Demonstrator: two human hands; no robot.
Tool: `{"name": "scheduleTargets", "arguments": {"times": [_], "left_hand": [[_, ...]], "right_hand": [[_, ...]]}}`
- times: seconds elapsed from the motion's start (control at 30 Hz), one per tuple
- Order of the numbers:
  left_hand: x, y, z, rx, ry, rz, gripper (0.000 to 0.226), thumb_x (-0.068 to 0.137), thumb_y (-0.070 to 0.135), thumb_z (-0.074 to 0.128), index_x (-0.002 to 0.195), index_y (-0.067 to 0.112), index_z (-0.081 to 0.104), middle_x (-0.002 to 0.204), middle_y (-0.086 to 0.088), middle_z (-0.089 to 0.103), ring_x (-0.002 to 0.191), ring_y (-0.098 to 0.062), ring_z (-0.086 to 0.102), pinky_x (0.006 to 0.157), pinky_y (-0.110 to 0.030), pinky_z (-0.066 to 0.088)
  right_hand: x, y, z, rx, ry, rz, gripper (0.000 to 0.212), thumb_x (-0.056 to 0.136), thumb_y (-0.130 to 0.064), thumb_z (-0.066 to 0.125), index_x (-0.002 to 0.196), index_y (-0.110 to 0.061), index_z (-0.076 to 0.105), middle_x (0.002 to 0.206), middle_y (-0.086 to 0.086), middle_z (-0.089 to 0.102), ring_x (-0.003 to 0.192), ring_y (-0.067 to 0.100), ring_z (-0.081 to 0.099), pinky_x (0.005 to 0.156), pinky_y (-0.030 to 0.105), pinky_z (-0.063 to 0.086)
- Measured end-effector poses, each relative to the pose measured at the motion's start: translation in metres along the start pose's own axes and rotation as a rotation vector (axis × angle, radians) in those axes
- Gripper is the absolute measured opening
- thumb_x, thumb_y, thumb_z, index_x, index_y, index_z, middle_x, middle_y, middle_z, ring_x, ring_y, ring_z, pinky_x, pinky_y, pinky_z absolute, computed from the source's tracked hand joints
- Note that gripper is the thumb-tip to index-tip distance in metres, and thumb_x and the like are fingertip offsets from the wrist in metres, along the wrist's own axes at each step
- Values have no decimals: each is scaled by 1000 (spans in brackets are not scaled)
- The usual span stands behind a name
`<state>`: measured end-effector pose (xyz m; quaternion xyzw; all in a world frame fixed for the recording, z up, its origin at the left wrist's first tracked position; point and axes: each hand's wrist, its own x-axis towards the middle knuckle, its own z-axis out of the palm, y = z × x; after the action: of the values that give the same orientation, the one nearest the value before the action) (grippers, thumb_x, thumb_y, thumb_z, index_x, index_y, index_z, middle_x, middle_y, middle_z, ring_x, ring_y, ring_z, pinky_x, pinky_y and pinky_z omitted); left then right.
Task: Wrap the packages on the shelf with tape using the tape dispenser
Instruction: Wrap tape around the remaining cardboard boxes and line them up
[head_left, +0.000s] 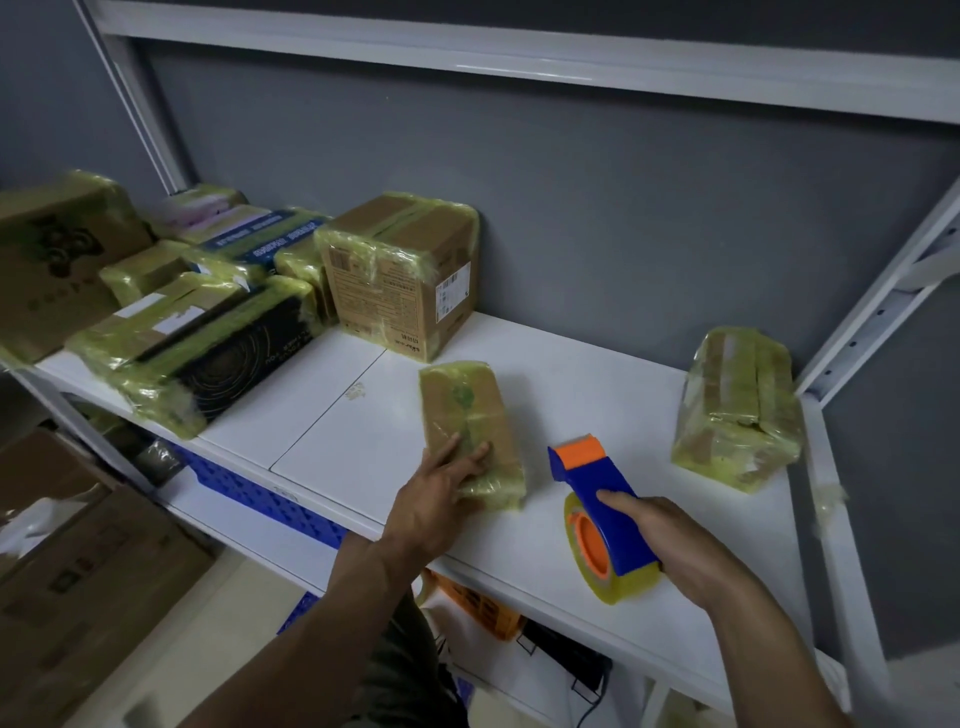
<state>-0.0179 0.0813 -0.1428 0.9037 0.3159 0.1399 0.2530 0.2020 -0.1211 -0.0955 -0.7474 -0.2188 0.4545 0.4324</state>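
We see left grip (441, 493) flat on the package (470, 415) — fingers straight, mid-shelf (597, 384), near the front edge. Right grip (670, 540) wraps the dispenser (597, 499) — just right of the package.

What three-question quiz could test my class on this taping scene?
1. True or false: the left hand rests flat on a package.
2. The right hand grips: A) a box, B) the dispenser, C) nothing.
3. Fill in: the dispenser's handle is ____ in colour.
Key: 1 true; 2 B; 3 blue.
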Motion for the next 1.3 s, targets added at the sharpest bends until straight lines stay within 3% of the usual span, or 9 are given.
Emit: {"name": "scheduleTargets", "arguments": {"times": [0.2,0.27,0.43,0.6,0.73,0.83,0.93,1.07,1.3], "left_hand": [[0,2,2,41,-96,197,73,93,20,70,152,44,34,151,51,8,151,7,-7,116,-24,30],[7,7,2,110,-106,202,72,98,15,63,156,41,28,158,42,7,153,1,-9,120,-28,29],[26,20,6,370,-106,266,76,99,4,49,161,32,15,168,19,-5,154,-16,-20,123,-30,-9],[15,21,10,254,-51,218,67,98,9,54,158,27,29,168,5,19,156,-16,7,124,-28,9],[0,22,-5,-19,-98,142,86,85,20,73,158,23,26,164,2,29,153,-17,19,126,-36,16],[-11,40,-14,-404,87,65,50,91,17,67,138,30,56,144,11,54,135,-7,47,112,-33,41],[-17,66,-22,-796,86,-176,16,102,32,59,108,30,73,110,16,73,103,-2,67,91,-30,53],[-25,76,-29,-993,10,-337,22,99,41,61,112,26,72,107,11,76,95,-7,72,82,-30,53],[-35,79,-42,-953,-20,-295,15,96,36,67,98,29,80,98,7,77,83,-11,71,72,-29,52]], "right_hand": [[-5,-2,10,-55,95,-17,62,78,-72,73,95,-13,72,72,-1,76,64,13,74,59,23,52],[-7,-6,9,-87,90,-51,64,74,-75,72,89,-12,69,67,-2,72,59,10,70,55,20,50],[-11,-13,5,-84,37,-138,64,69,-75,77,88,-14,69,72,0,71,64,13,69,62,25,49],[-21,-12,-1,-124,-6,-202,64,69,-76,76,82,-13,67,73,5,67,66,19,63,68,32,45],[-27,-11,-2,-204,-46,-225,73,70,-75,75,87,-4,66,76,12,69,67,18,65,67,32,46],[-31,-11,2,-242,-64,-265,64,72,-73,75,85,-10,66,83,17,70,68,17,65,67,31,45],[-35,-12,7,-286,-92,-311,47,72,-70,74,80,-24,66,75,3,70,66,11,66,61,19,46],[-43,-14,11,-303,-117,-357,49,71,-68,74,87,-22,68,79,-4,72,71,10,70,61,16,48],[-51,-11,12,-299,-164,-357,26,76,-60,76,86,-36,70,82,-8,73,72,5,69,62,14,48]]}}
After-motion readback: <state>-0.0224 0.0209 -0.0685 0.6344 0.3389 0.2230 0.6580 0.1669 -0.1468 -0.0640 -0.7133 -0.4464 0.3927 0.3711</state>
